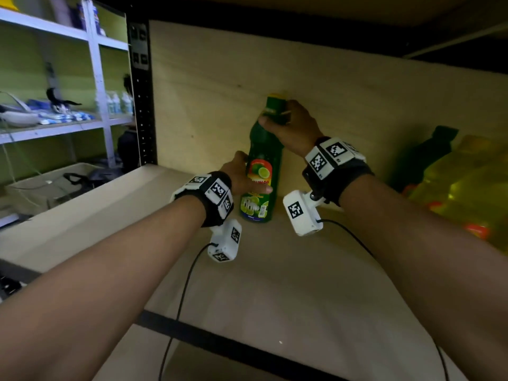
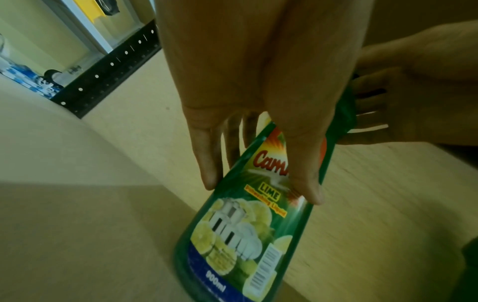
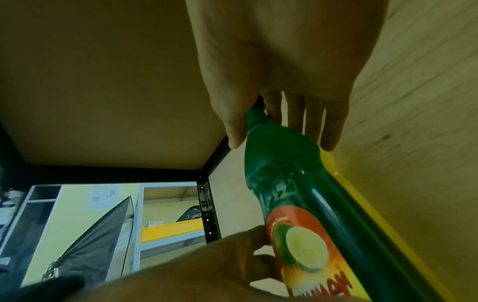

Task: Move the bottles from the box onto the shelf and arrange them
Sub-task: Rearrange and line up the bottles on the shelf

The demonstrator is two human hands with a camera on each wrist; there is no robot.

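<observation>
A green lime dishwashing-liquid bottle [image 1: 265,145] stands upright on the wooden shelf board [image 1: 288,270], close to the plywood back wall. My left hand [image 1: 251,174] grips its body at the label, thumb across the front; in the left wrist view the left hand [image 2: 261,188] wraps the bottle [image 2: 240,235]. My right hand [image 1: 280,118] grips the neck just under the yellow-green cap. From the right wrist, the right hand [image 3: 282,141] closes round the bottle [image 3: 310,194] at its top. The box is out of view.
A dark green bottle [image 1: 434,155] and several yellow bottles [image 1: 467,188] stand on the shelf at the right. A black perforated upright [image 1: 141,92] bounds the shelf at the left. Beyond it is a white shelving unit [image 1: 96,78] with goods. The upper shelf board hangs low overhead.
</observation>
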